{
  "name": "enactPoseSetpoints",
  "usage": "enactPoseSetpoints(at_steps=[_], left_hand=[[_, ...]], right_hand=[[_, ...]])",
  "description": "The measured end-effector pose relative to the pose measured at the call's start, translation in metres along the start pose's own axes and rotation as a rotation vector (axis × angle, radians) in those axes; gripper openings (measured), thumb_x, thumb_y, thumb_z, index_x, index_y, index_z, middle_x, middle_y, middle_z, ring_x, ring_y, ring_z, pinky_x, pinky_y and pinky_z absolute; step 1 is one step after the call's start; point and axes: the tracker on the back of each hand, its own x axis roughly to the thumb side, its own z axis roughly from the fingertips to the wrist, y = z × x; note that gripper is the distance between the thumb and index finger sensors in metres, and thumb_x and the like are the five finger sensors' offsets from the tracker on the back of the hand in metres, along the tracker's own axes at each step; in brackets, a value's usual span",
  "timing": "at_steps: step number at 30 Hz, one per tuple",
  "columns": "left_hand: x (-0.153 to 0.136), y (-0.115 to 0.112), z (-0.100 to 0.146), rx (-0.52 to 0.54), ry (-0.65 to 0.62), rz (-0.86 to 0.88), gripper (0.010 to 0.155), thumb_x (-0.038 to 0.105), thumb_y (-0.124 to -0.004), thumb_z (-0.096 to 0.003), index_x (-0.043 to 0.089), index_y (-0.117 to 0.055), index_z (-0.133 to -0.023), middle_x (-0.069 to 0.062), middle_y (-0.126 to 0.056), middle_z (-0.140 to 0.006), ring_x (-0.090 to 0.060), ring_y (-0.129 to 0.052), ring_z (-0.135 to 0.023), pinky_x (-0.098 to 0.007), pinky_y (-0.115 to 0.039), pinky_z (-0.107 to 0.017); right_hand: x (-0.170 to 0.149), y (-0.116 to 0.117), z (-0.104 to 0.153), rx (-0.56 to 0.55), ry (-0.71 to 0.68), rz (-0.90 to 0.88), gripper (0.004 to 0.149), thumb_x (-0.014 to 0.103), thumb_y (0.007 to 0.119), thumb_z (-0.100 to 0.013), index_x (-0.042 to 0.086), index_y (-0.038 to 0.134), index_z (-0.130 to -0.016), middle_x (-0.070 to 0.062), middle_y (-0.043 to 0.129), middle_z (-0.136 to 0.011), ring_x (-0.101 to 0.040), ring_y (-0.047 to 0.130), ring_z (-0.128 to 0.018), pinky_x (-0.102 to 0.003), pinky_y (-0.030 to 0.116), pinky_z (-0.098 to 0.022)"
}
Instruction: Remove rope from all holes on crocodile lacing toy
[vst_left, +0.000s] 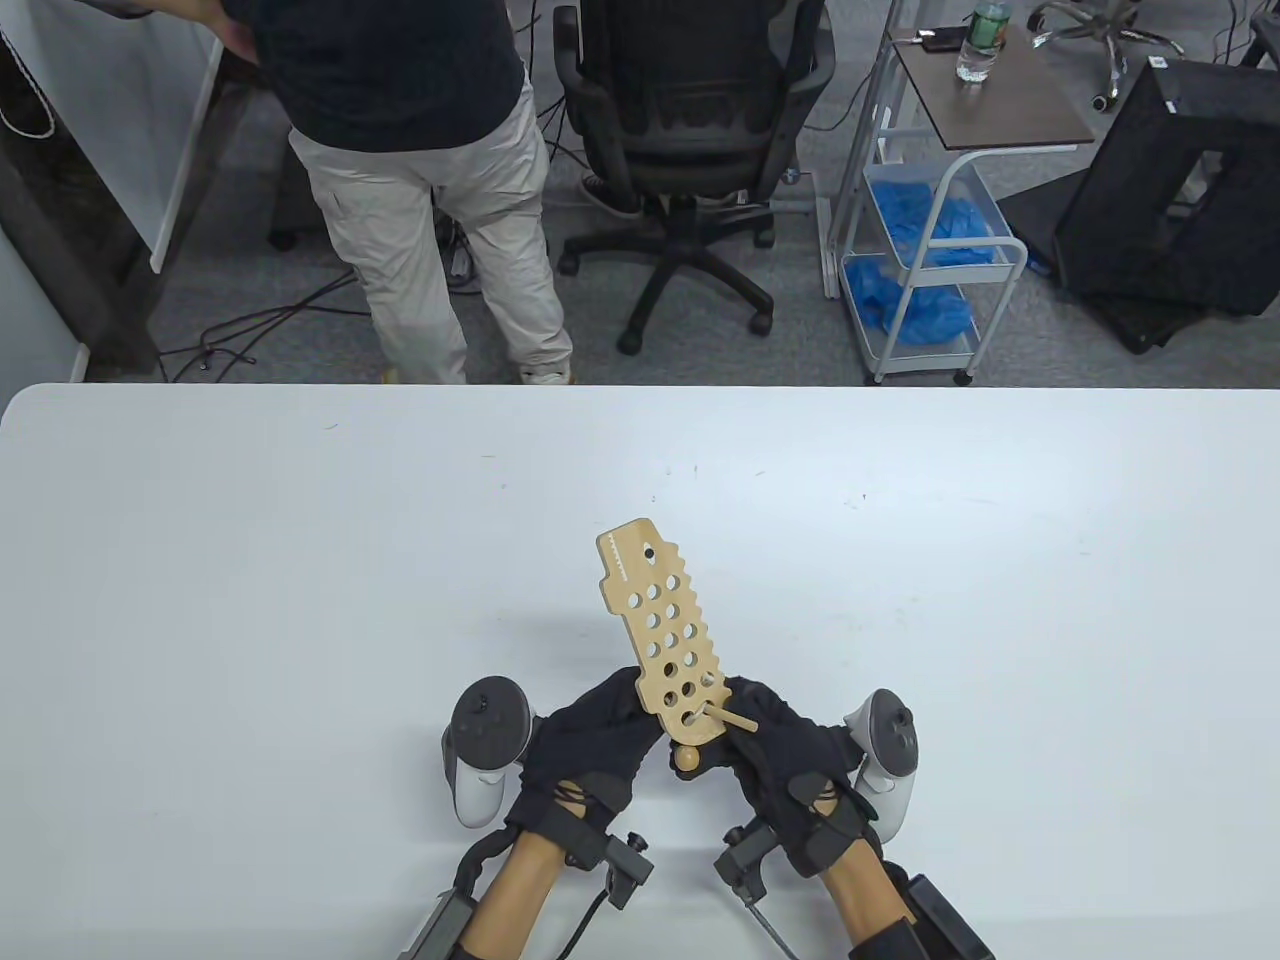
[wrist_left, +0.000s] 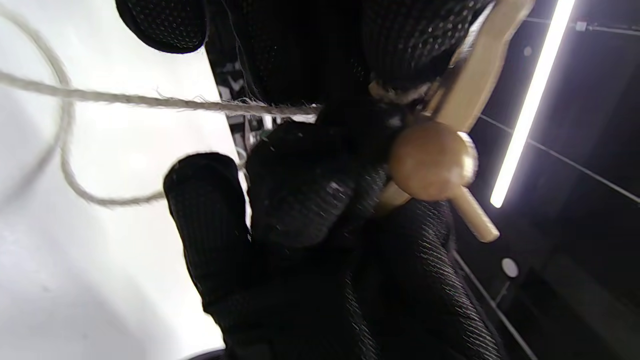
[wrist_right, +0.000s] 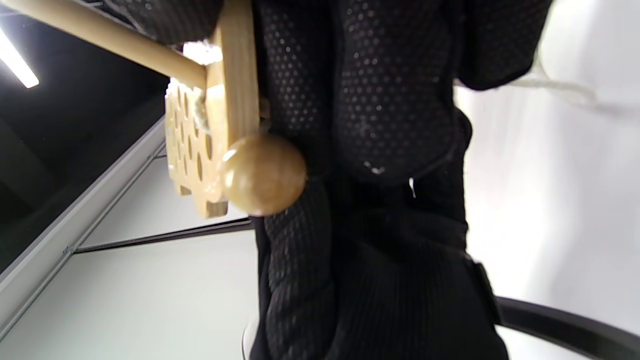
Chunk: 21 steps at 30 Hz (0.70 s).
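White table (vst_left: 300, 600), near edge: crocodile board (vst_left: 660, 630) gripped by left hand (vst_left: 590, 750); right hand (vst_left: 790, 765) pinching peg (vst_left: 728, 717). Final hole; pull rope (wrist_left: 150, 101) through next.

This looks like an office turned lab space. Beyond the white desk (vst_left: 300, 560) stands a black swivel chair (vst_left: 690, 130) on grey carpet, with loose cables (vst_left: 260, 330) trailing across the floor. A white wheeled cart (vst_left: 930, 250) holds blue bags under a brown top carrying a green-capped bottle (vst_left: 983, 42). A person in beige trousers (vst_left: 430, 240) stands near a whiteboard (vst_left: 120, 110).
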Motion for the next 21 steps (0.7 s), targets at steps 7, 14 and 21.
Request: enactPoseSetpoints(at_steps=[7, 14, 21], left_hand=[[-0.010, -0.004, -0.001, -0.057, 0.029, 0.178, 0.056, 0.046, -0.063, -0.0561, 0.035, -0.059, -0.111, -0.001, -0.085, -0.106, -0.027, -0.079, -0.097, -0.065, -0.062, -0.071], [-0.009, -0.001, 0.000, -0.051, 0.031, 0.182, 0.071, 0.061, -0.070, -0.0524, 0.030, -0.054, -0.114, -0.003, -0.085, -0.106, -0.029, -0.079, -0.097, -0.066, -0.061, -0.071], [-0.004, 0.000, 0.003, 0.017, 0.071, 0.240, 0.059, 0.038, -0.082, -0.0512, 0.030, -0.063, -0.107, 0.007, -0.091, -0.096, -0.021, -0.084, -0.093, -0.062, -0.065, -0.071]], right_hand=[[0.005, -0.006, 0.001, -0.031, -0.025, 0.020, 0.046, 0.032, 0.073, -0.045, 0.002, 0.070, -0.080, -0.019, 0.096, -0.063, -0.037, 0.102, -0.046, -0.064, 0.072, -0.050], [0.009, -0.003, 0.001, -0.033, -0.049, 0.096, 0.048, 0.030, 0.075, -0.045, 0.001, 0.068, -0.082, -0.020, 0.095, -0.065, -0.038, 0.100, -0.049, -0.065, 0.071, -0.052], [0.016, 0.005, 0.005, -0.062, -0.137, 0.273, 0.058, 0.034, 0.084, -0.041, 0.009, 0.059, -0.086, -0.010, 0.093, -0.070, -0.036, 0.099, -0.054, -0.064, 0.070, -0.054]])
